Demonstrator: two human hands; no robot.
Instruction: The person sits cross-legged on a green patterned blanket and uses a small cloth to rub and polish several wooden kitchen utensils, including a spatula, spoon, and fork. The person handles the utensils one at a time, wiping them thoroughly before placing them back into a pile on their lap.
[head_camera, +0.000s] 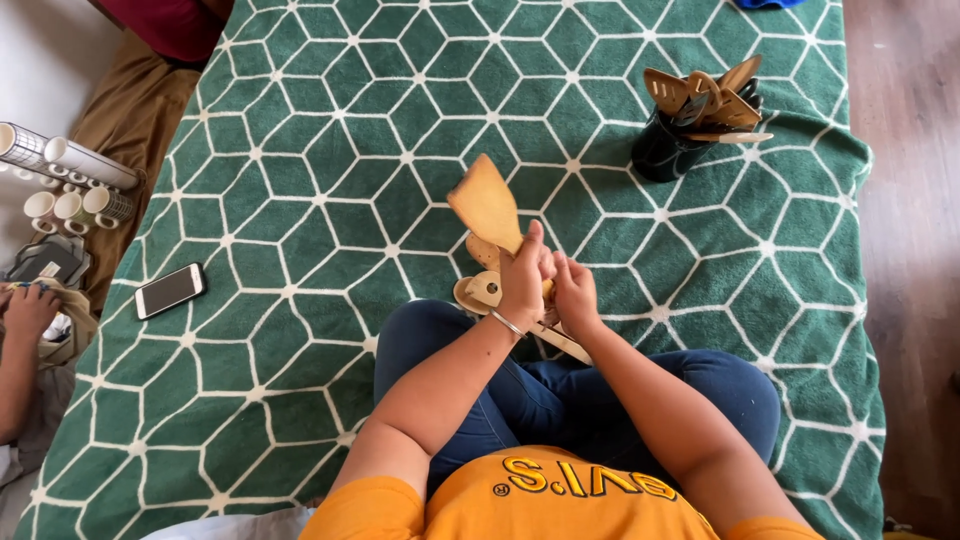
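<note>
Wooden spatula (487, 205) upright in left hand (524, 282), right hand (574, 293) just beside.

A green geometric-patterned blanket (300, 150) covers a brown wooden floor (910, 200).

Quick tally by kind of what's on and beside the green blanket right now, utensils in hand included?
Wooden utensils in the left hand: 3 visible, led by the wooden spatula
Black holder of wooden utensils: 1
Phone: 1
Mugs: 3
Total: 8
</note>
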